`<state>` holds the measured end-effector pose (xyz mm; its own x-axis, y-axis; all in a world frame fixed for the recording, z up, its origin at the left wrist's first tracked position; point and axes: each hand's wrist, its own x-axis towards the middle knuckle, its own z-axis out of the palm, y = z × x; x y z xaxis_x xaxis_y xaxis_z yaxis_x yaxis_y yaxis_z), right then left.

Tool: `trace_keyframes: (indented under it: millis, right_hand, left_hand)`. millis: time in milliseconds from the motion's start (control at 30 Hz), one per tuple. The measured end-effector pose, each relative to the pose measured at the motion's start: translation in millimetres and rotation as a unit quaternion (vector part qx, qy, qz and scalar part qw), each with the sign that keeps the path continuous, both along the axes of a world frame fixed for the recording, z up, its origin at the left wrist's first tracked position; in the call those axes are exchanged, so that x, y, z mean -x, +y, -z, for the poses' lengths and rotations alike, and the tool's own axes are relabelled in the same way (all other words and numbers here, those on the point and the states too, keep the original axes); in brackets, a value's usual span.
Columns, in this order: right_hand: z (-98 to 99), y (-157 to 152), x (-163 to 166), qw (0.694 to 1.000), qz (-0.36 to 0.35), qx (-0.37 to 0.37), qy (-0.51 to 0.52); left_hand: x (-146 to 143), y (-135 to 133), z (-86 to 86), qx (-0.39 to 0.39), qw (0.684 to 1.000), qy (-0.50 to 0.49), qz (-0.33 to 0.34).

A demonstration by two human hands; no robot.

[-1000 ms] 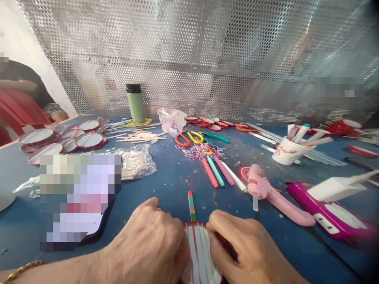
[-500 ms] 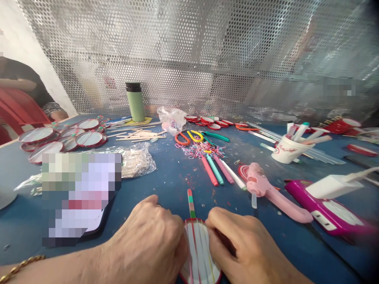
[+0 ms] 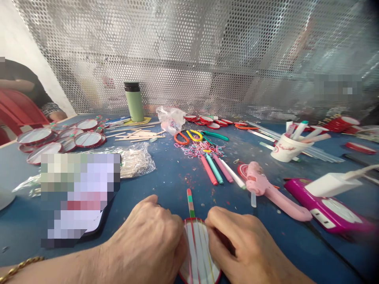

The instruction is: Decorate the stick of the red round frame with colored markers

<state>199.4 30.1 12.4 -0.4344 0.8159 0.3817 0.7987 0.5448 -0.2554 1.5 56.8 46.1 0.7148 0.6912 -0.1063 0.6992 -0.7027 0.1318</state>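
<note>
A round red-rimmed lid [image 3: 199, 252] with coloured rubber bands stretched across it lies at the near edge of the blue table [image 3: 166, 185]. A striped red-and-green stick [image 3: 190, 202] pokes out from under its far side. My left hand [image 3: 148, 244] is curled closed against the lid's left rim. On the right rim sits my right hand [image 3: 245, 248], also closed, with its fingers pressing the bands. A gold bracelet shows on my left wrist.
A pink glue gun [image 3: 266, 187] and a magenta device [image 3: 328, 207] lie to the right. Markers [image 3: 219, 167], loose rubber bands [image 3: 201, 150], scissors [image 3: 189, 137], a green flask [image 3: 134, 101], a paper cup of pens [image 3: 286, 148], finished lids [image 3: 59, 138], and bagged sticks [image 3: 136, 159] fill the table. Another person sits far left.
Both hands stay on the lid. The lid and hands sit slightly lower in view than a second ago; the view shifted a little.
</note>
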Motion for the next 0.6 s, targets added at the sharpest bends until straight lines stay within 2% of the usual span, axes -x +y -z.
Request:
trace_keyframes:
  millis: [433, 600]
  right_hand:
    - [1.5, 0.4, -1.0, 1.0, -0.005, 0.003, 0.005]
    - [1.5, 0.3, 0.8, 1.0, -0.001, -0.001, 0.011]
  left_hand:
    - [2.4, -2.0, 0.4, -0.018, 1.0, -0.011, 0.019]
    - [-0.2, -0.1, -3.6, -0.003, 0.999, 0.036, 0.022]
